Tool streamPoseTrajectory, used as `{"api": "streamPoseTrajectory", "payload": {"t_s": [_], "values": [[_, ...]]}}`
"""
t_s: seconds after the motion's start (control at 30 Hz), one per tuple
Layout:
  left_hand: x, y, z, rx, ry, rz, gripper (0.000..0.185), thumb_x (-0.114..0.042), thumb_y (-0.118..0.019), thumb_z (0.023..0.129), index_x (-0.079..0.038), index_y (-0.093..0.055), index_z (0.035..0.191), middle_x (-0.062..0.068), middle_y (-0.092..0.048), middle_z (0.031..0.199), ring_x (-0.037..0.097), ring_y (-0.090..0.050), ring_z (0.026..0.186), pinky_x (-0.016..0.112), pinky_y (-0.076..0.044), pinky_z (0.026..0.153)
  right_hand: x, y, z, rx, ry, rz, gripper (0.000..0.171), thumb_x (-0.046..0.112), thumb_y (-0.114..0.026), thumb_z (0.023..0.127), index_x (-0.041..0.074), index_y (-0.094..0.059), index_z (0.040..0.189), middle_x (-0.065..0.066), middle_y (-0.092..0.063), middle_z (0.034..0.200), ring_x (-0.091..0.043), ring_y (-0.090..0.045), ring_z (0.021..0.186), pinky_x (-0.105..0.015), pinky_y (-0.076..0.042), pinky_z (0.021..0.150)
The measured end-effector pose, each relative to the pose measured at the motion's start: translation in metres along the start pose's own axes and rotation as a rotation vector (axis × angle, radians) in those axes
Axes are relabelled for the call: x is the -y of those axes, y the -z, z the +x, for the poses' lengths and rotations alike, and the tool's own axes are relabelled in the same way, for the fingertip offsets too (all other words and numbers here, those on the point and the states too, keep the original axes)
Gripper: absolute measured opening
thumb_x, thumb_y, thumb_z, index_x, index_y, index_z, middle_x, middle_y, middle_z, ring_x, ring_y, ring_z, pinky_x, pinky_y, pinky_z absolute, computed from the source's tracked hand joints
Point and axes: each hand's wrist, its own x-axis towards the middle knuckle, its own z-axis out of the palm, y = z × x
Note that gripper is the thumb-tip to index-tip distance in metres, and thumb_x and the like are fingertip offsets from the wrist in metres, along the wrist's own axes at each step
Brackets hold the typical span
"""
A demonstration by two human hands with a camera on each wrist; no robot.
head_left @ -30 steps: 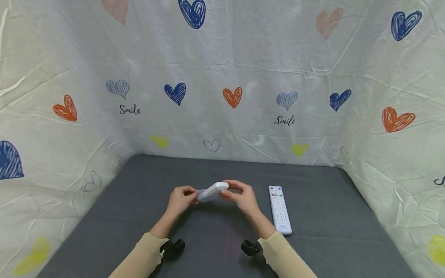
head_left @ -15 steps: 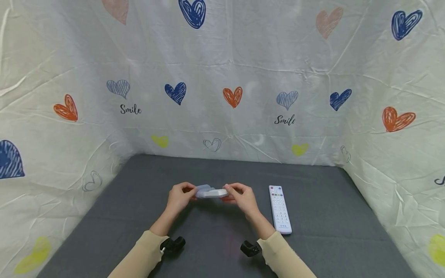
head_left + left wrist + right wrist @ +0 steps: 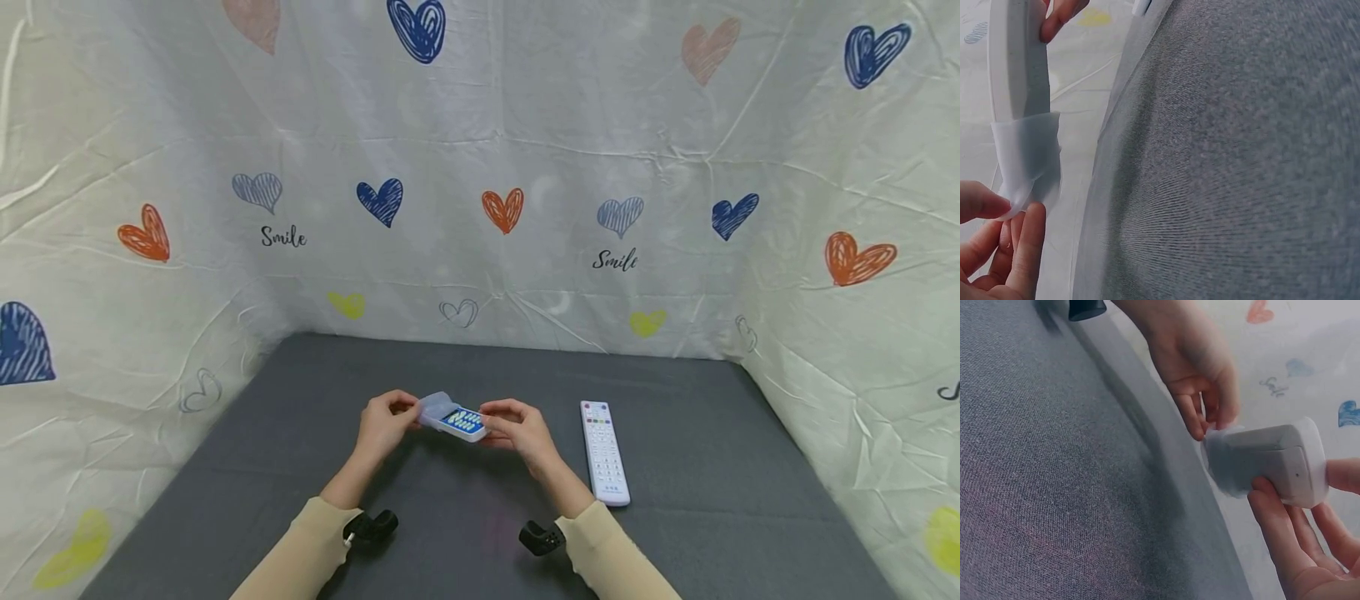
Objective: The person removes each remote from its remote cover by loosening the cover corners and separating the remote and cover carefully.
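Note:
Above the middle of the table, a small white remote control (image 3: 463, 422) with a blue button face is tilted so its buttons show in the head view. One end of it sits inside a translucent soft cover (image 3: 435, 407). My left hand (image 3: 384, 423) pinches the far end of this cover between thumb and fingers, as the left wrist view shows on the cover (image 3: 1027, 153). With the thumb and fingers of my right hand (image 3: 521, 430), I grip the other end of the remote. Its plain white back (image 3: 1282, 464) faces the right wrist camera.
A longer white remote control (image 3: 605, 452) lies on the dark grey tabletop (image 3: 697, 467), right of my right hand. White cloth (image 3: 555, 192) printed with hearts hangs behind the table and along both sides. Black wrist cameras (image 3: 542, 537) are strapped at both sleeves.
The small remote has turned from edge-on so that its blue button face shows. The pinched cover end has shifted slightly left and up. The longer remote has stayed put.

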Motion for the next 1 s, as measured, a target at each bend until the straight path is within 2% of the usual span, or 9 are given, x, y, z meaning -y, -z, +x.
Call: {"api": "streamPoseTrajectory", "payload": {"t_s": [0.1, 0.23, 0.4, 0.53, 0.7, 1.0], "values": [[-0.0006, -0.0002, 0.0014, -0.009, -0.007, 0.0, 0.015, -0.011, -0.066, 0.088, 0.001, -0.068, 0.095, 0.014, -0.065, 0.082, 0.025, -0.066, 0.066, 0.036, -0.057, 0.062, -0.0002, 0.0001, 0.0, 0.02, -0.017, -0.01, 0.036, 0.009, -0.065, 0.088, -0.005, -0.058, 0.121, -0.02, -0.065, 0.114, -0.014, -0.068, 0.082, -0.05, -0.052, 0.085], [-0.0026, -0.0007, 0.0026, -0.02, -0.017, 0.03, 0.016, -0.011, -0.065, 0.088, 0.0, -0.07, 0.098, 0.014, -0.065, 0.083, 0.027, -0.064, 0.068, 0.03, -0.055, 0.059, 0.0007, -0.0004, -0.0006, 0.052, -0.023, -0.035, 0.039, 0.009, -0.064, 0.089, -0.007, -0.056, 0.123, -0.022, -0.064, 0.117, -0.013, -0.067, 0.085, -0.049, -0.052, 0.087], [-0.005, -0.0015, 0.004, -0.024, -0.038, 0.072, 0.016, -0.013, -0.066, 0.087, -0.001, -0.07, 0.097, 0.012, -0.064, 0.082, 0.018, -0.06, 0.063, 0.021, -0.05, 0.055, 0.0016, -0.0007, -0.0007, 0.055, -0.043, -0.042, 0.041, 0.007, -0.066, 0.087, -0.007, -0.056, 0.124, -0.024, -0.062, 0.119, -0.012, -0.067, 0.088, -0.044, -0.053, 0.087], [-0.0059, -0.0018, 0.0034, -0.024, -0.054, 0.094, 0.018, -0.019, -0.071, 0.084, -0.003, -0.069, 0.092, 0.009, -0.062, 0.079, 0.011, -0.054, 0.062, 0.021, -0.047, 0.054, 0.0022, -0.0005, -0.0009, 0.054, -0.055, -0.054, 0.041, 0.006, -0.066, 0.087, -0.007, -0.056, 0.125, -0.025, -0.062, 0.12, -0.011, -0.066, 0.088, -0.041, -0.054, 0.086], [-0.0077, -0.0019, 0.0013, -0.044, -0.058, 0.097, 0.02, -0.024, -0.073, 0.083, -0.006, -0.067, 0.086, 0.008, -0.06, 0.077, 0.014, -0.051, 0.064, 0.023, -0.044, 0.053, 0.0014, -0.0007, -0.0017, 0.079, -0.085, -0.066, 0.041, 0.006, -0.066, 0.086, -0.009, -0.057, 0.123, -0.024, -0.064, 0.117, -0.01, -0.066, 0.086, -0.041, -0.053, 0.088], [-0.01, 0.0003, 0.0026, -0.109, -0.124, 0.135, 0.019, -0.025, -0.073, 0.084, -0.007, -0.067, 0.08, 0.007, -0.059, 0.074, 0.017, -0.049, 0.067, 0.024, -0.039, 0.056, -0.0016, -0.001, -0.0014, 0.093, -0.108, -0.079, 0.037, 0.007, -0.068, 0.085, -0.009, -0.061, 0.118, -0.02, -0.067, 0.111, -0.01, -0.067, 0.084, -0.039, -0.053, 0.087]]}}
